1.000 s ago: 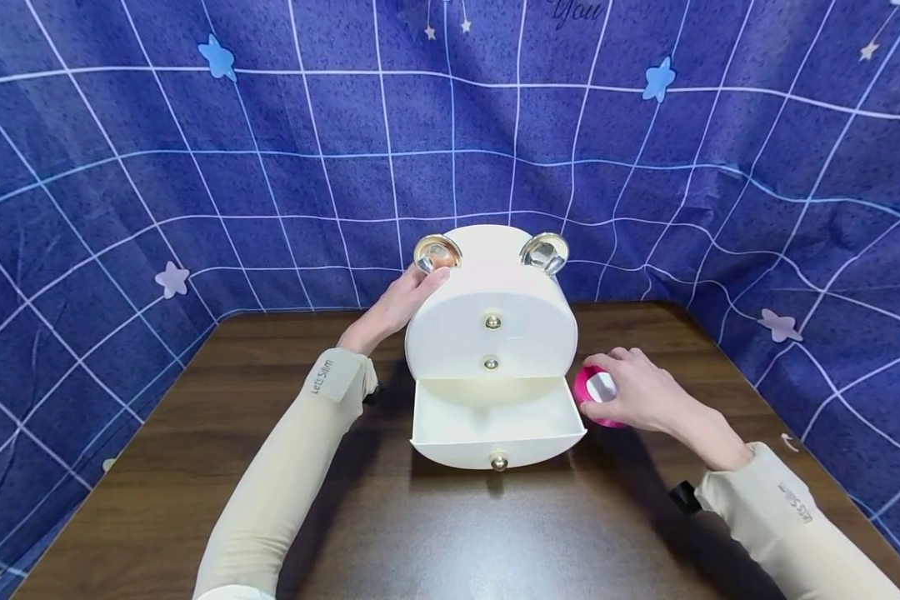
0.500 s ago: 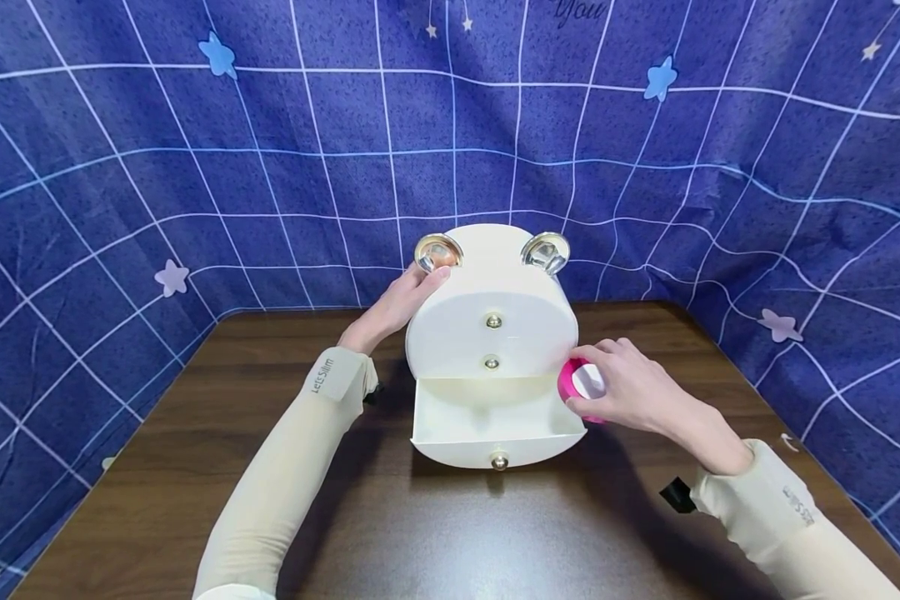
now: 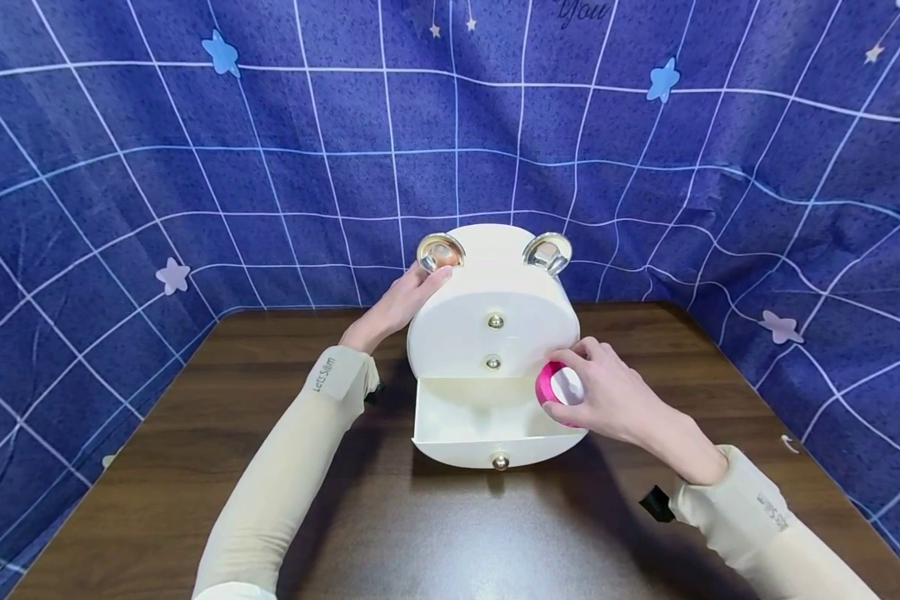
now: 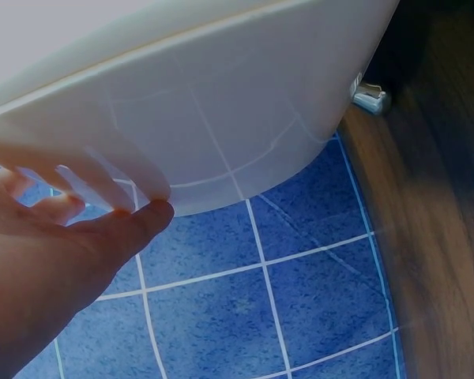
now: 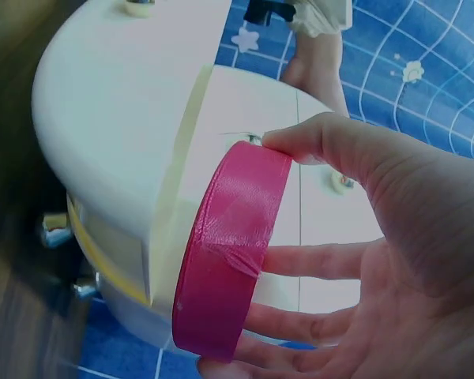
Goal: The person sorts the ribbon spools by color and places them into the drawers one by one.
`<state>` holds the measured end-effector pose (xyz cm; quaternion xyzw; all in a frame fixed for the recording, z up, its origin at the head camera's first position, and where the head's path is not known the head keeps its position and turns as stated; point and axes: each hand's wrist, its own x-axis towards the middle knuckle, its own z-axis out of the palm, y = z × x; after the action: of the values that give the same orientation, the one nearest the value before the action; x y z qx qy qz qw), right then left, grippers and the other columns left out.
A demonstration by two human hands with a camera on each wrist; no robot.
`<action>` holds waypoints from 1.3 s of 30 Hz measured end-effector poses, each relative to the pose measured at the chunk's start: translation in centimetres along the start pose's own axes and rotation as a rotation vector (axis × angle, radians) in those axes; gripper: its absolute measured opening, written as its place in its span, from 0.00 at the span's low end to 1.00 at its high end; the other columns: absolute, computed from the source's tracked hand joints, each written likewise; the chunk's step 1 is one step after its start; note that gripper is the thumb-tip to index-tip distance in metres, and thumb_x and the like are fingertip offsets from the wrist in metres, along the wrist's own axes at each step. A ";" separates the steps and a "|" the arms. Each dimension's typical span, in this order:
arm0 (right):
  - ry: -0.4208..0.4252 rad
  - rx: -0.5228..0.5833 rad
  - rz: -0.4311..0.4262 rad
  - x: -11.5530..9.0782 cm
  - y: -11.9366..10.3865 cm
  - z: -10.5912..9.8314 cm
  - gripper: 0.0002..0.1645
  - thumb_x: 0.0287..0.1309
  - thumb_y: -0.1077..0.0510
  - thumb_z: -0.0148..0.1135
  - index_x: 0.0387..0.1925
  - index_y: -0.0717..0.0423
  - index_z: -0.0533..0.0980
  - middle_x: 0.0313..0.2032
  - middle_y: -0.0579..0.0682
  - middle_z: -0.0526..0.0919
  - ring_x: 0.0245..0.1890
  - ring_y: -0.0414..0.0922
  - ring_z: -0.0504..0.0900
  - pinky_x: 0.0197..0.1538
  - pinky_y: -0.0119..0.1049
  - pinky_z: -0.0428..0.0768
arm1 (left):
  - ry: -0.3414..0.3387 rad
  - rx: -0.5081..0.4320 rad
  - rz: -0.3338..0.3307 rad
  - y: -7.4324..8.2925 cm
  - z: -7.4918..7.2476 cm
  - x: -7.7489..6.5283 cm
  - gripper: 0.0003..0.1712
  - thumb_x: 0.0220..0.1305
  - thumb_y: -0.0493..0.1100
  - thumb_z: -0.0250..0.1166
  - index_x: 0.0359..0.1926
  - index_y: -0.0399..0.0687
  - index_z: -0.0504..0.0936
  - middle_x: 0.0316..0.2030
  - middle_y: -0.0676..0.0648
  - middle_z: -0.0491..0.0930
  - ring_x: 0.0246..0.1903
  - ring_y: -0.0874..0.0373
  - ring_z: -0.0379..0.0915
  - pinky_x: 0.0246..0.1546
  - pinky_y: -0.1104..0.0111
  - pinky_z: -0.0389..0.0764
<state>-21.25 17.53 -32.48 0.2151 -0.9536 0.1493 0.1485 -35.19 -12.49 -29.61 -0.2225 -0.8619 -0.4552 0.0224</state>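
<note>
A white, rounded drawer box (image 3: 465, 329) stands mid-table, with two shiny metal ears on top and small gold knobs. Its bottom drawer (image 3: 450, 451) is pulled out, and its bare inside shows. My left hand (image 3: 399, 307) rests against the box's upper left side, below the ear; in the left wrist view the fingertips of that hand (image 4: 79, 257) touch the white wall. With thumb and fingers at its edges, my right hand (image 3: 613, 390) grips a roll of pink tape (image 5: 235, 229). In the head view the roll overlaps the right end of the open drawer.
The box stands on a dark brown wooden table (image 3: 450, 542). Behind and beside it hangs a blue cloth (image 3: 307, 192) with white grid lines and stars. Metal feet (image 5: 55, 229) show under the box in the right wrist view.
My right hand has carried the roll of pink tape leftward, from beside the box to over the drawer's right end. The left hand and the box have stayed in place.
</note>
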 end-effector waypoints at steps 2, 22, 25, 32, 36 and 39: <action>0.005 0.005 -0.010 0.1 -0.3 0.2 0.31 0.44 0.42 0.72 0.52 0.45 0.77 0.46 0.53 0.74 0.46 0.52 0.72 0.29 0.45 0.77 | 0.000 -0.007 0.007 -0.1 -0.1 0.0 0.37 0.67 0.71 0.45 0.70 0.61 0.60 0.62 0.47 0.72 0.60 0.51 0.69 0.65 0.53 0.66; 0.061 -0.021 -0.112 1.1 -3.1 3.5 0.33 0.39 0.41 0.73 0.50 0.46 0.78 0.46 0.50 0.72 0.50 0.50 0.69 0.28 0.43 0.78 | 0.023 0.027 0.017 -0.4 0.0 0.2 0.38 0.65 0.73 0.45 0.69 0.61 0.62 0.61 0.49 0.71 0.60 0.54 0.69 0.65 0.53 0.66; 0.065 -0.024 -0.121 1.3 -3.3 3.9 0.33 0.40 0.41 0.73 0.51 0.46 0.78 0.46 0.50 0.73 0.49 0.50 0.70 0.29 0.43 0.78 | 0.022 0.022 0.014 -0.4 0.0 0.3 0.37 0.65 0.72 0.45 0.69 0.61 0.62 0.60 0.49 0.72 0.58 0.54 0.70 0.65 0.54 0.66; 0.053 -0.037 -0.126 1.5 -4.0 4.7 0.35 0.41 0.40 0.72 0.53 0.48 0.78 0.48 0.50 0.74 0.50 0.50 0.70 0.31 0.44 0.79 | 0.019 0.023 0.014 -0.2 0.0 0.2 0.37 0.66 0.71 0.46 0.69 0.60 0.62 0.59 0.47 0.74 0.57 0.54 0.72 0.64 0.55 0.68; 0.043 -0.055 -0.133 1.6 -4.4 5.1 0.34 0.41 0.39 0.71 0.52 0.47 0.78 0.47 0.49 0.73 0.50 0.50 0.70 0.32 0.45 0.77 | 0.017 0.009 0.013 -0.1 0.0 0.1 0.37 0.67 0.71 0.46 0.69 0.60 0.61 0.57 0.46 0.76 0.55 0.53 0.73 0.63 0.55 0.69; 0.043 -0.054 -0.140 1.7 -4.6 5.3 0.33 0.41 0.40 0.71 0.51 0.47 0.79 0.47 0.49 0.73 0.50 0.50 0.70 0.32 0.46 0.76 | 0.017 -0.009 0.011 -0.2 0.0 0.1 0.35 0.67 0.70 0.46 0.68 0.60 0.62 0.55 0.46 0.77 0.53 0.54 0.75 0.62 0.56 0.70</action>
<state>-21.75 11.06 -35.74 0.2740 -0.9365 0.1174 0.1848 -35.31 -12.51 -29.75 -0.2236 -0.8583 -0.4609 0.0314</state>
